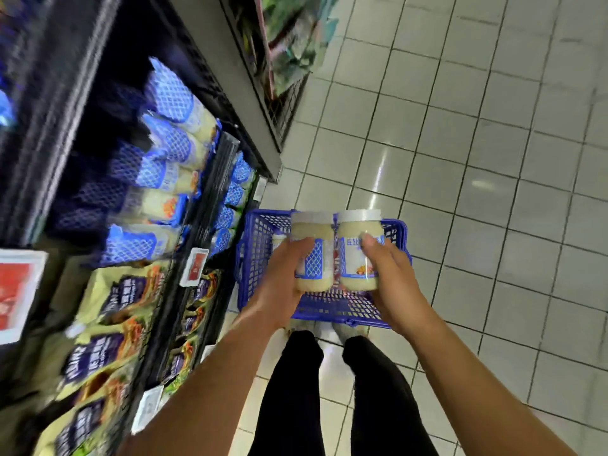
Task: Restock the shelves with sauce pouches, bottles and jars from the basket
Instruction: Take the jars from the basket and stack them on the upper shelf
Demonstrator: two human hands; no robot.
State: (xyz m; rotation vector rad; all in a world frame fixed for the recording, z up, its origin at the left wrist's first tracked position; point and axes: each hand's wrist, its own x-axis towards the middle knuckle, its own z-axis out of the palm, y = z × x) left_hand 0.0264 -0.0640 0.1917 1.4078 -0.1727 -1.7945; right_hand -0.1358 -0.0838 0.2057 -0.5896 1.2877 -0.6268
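Gripping left jar [312, 232] with left hand [279, 284], right jar [358, 232] with right hand [391, 281], over basket [329, 311], ready for nine-o'clock shelf [214, 166].

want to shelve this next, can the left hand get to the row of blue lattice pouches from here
Probably yes: the left hand, gripping a jar, is beside the open-fronted shelf, and nothing stands between it and the blue lattice pouches.

Bright overhead light glares on the floor tiles [381, 172]; shelves [98, 192] at left smear with motion blur, edges bowed.
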